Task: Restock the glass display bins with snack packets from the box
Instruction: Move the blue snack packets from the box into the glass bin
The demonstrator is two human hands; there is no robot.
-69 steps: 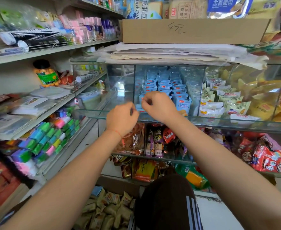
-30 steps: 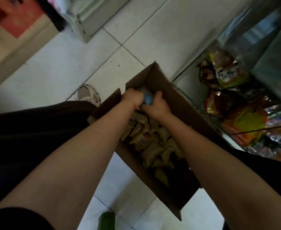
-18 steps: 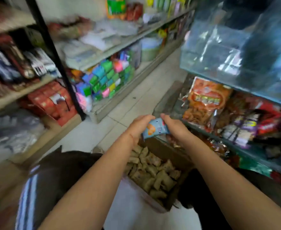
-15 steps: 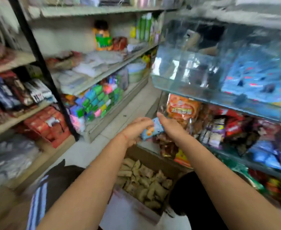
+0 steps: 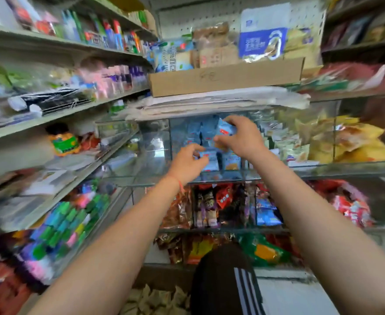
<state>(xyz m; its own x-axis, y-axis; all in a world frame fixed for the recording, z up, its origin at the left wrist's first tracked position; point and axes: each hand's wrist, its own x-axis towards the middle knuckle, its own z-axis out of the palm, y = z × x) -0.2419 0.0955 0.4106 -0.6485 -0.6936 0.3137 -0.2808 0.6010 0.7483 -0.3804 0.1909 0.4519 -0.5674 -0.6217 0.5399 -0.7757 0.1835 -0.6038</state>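
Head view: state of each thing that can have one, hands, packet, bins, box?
right hand: raised at the bin, pinching a blue packet.
blue packet: held, not yet set down.
left hand: fingers curled at the front packets; grip unclear.
blue-packet bin: open-fronted, partly filled.
bin to its left: no packets visible.
box: open, holds tan packets.

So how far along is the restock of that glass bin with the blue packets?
Partly done: rows of small blue snack packets already stand in the glass display bin. In hand: the right hand pinches one more blue packet at the bin, and the left hand reaches the front row. Left: tan packets at the bottom edge are not yet shelved.
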